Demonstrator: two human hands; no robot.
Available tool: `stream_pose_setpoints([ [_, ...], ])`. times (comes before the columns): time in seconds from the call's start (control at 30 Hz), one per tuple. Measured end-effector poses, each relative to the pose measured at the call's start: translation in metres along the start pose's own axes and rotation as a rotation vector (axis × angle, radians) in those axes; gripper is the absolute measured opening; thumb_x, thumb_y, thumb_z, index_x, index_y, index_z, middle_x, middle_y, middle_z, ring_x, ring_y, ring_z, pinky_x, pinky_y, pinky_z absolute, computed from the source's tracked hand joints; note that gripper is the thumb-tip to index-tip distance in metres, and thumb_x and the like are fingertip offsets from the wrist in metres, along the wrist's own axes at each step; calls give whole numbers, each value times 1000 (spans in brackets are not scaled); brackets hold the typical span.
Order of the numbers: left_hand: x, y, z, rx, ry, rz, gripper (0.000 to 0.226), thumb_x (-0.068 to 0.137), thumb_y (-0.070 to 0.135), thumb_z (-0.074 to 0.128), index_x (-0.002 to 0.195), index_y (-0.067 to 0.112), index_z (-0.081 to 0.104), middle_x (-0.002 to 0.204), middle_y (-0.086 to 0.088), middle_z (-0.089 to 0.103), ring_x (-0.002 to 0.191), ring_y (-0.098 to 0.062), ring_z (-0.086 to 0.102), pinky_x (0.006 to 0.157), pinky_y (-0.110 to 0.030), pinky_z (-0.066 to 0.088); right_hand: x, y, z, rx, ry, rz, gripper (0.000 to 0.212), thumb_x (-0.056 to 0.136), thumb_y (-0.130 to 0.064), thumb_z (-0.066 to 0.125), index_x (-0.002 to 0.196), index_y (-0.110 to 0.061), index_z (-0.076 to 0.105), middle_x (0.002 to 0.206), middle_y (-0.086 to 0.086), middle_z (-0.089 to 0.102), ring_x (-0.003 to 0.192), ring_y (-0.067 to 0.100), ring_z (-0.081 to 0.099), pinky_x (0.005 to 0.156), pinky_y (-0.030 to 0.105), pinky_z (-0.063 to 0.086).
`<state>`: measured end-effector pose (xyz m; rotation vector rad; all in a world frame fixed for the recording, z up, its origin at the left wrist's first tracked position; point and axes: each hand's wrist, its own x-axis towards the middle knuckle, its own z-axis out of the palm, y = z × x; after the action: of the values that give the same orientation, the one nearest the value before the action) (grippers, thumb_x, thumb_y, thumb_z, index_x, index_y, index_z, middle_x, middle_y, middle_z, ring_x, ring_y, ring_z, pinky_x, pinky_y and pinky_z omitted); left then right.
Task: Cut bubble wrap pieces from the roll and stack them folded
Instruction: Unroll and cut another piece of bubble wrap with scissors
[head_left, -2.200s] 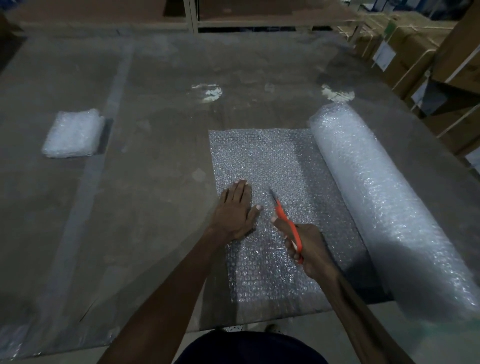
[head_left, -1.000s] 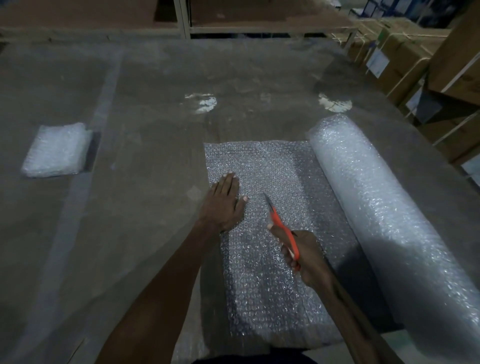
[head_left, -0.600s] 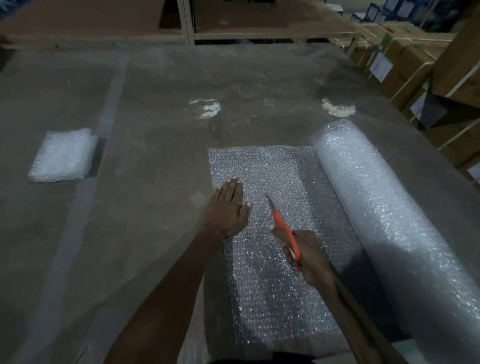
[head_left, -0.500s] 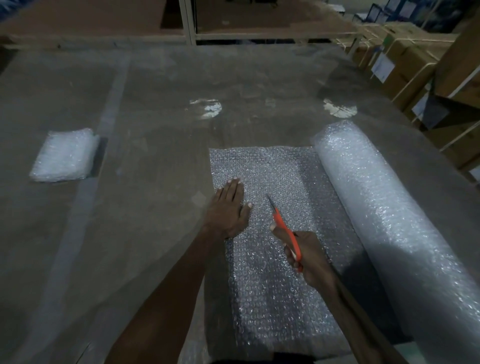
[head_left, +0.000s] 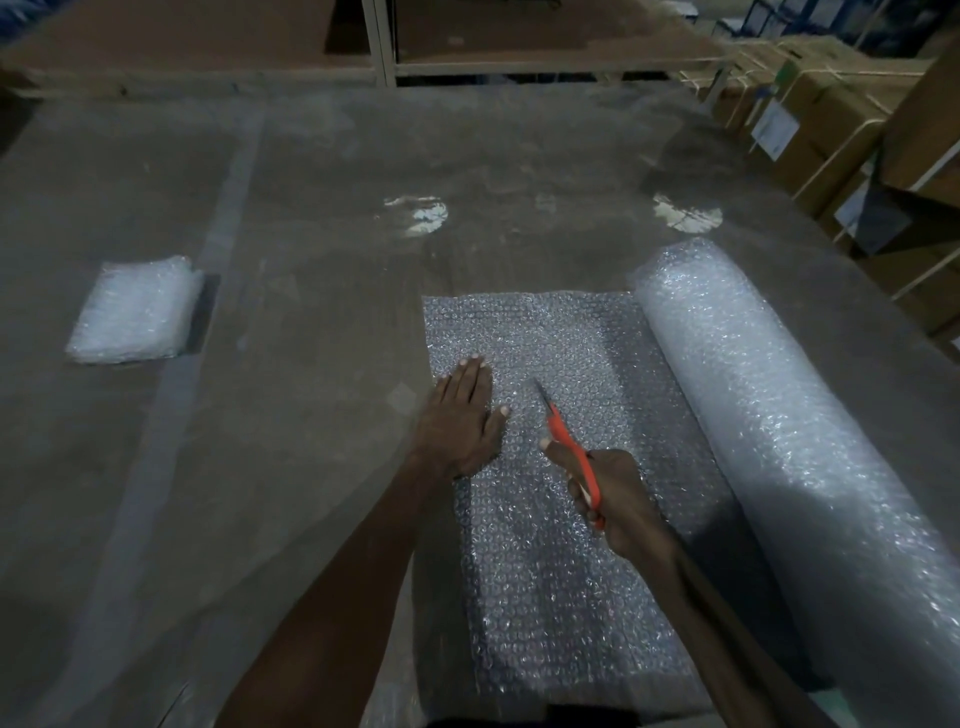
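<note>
Folded bubble wrap stack (head_left: 136, 310): far left of the tabletop (head_left: 322, 171), well apart from the work; position unchanged over the last two seconds.

Left hand (head_left: 461, 418): flat, fingers straight, pressing the unrolled bubble wrap sheet (head_left: 550, 571) near its left edge. It has held this spot throughout.

Scissors (head_left: 570, 452): orange handles, blades pointing away along the sheet. The tip has crept only slightly forward (a cut in progress, though the slit itself is hard to make out).

Right hand (head_left: 615, 501): fingers curled round the scissor handles.

Bubble wrap roll (head_left: 769, 431): lying right of the sheet, still joined to it.

Judgement: piece not yet severed; roughly half the sheet's length lies ahead of the blades.
</note>
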<state>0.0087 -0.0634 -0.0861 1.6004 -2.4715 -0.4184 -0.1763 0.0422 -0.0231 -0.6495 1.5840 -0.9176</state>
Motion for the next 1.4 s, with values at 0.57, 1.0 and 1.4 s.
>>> stream_pose_setpoints([
  [0.57, 1, -2, 3, 6, 7, 3, 75, 100, 54, 12, 160, 9, 8, 168, -10, 1, 154, -23, -2, 123, -38, -2, 15, -4, 5, -4, -9, -34, 38, 81, -34, 84, 65, -6, 64, 50, 5, 55, 36, 14, 41, 39, 20, 31],
  [1.0, 3, -2, 5, 28, 1, -1, 72, 102, 53, 13, 160, 10, 7, 168, -9, 1, 154, -22, -3, 124, -39, -1, 30, -16, 11, -13, -1, -14, 41, 80, -37, 85, 69, -3, 64, 49, 6, 54, 34, 12, 39, 37, 19, 30],
  [1.4, 30, -12, -12, 34, 124, 54, 57, 98, 50, 21, 136, 15, 47, 135, -7, 46, 121, -24, 40, 99, -42, 33, 44, -23, 10, 1, -18, -21, 40, 80, -38, 85, 63, -8, 65, 51, 7, 52, 34, 12, 39, 37, 18, 29],
])
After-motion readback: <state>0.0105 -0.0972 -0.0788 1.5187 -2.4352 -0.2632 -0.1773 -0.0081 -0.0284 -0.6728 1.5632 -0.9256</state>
